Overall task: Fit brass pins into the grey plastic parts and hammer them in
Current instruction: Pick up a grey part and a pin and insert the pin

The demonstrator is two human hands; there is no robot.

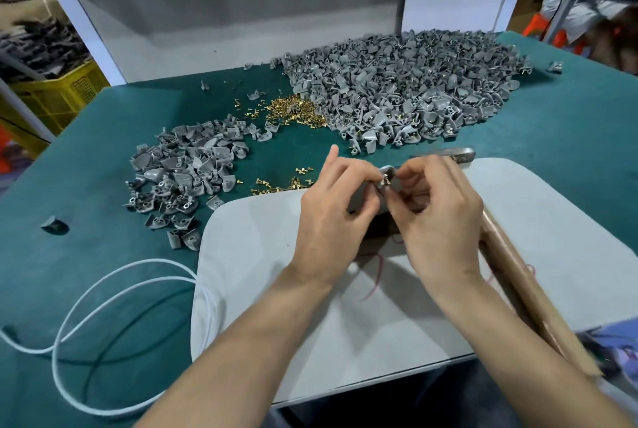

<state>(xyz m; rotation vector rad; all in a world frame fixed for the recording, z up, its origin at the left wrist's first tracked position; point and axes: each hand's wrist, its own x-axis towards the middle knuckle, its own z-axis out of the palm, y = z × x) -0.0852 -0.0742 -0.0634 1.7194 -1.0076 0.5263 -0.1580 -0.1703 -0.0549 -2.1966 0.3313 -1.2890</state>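
Note:
My left hand point(333, 211) pinches a small grey plastic part point(386, 175) above the white pad point(262, 275), index finger pointing up. My right hand point(436, 210) meets it from the right, fingertips pinching a brass pin point(387, 182) at the part. The hammer lies under my right hand: its metal head point(457, 155) shows behind the fingers, and its wooden handle point(528, 293) runs toward the near right. A large heap of grey parts point(407, 89) fills the far right. A smaller heap point(186, 168) sits at the left. Loose brass pins point(293, 110) lie between them, with more point(279, 186) near the pad.
The green table mat point(86, 186) carries a looped white cable point(103, 296) at the near left. Stray grey parts point(53, 224) lie apart at the left. A white back wall point(224, 20) closes off the far side. A yellow crate point(58, 92) stands off the table at the left.

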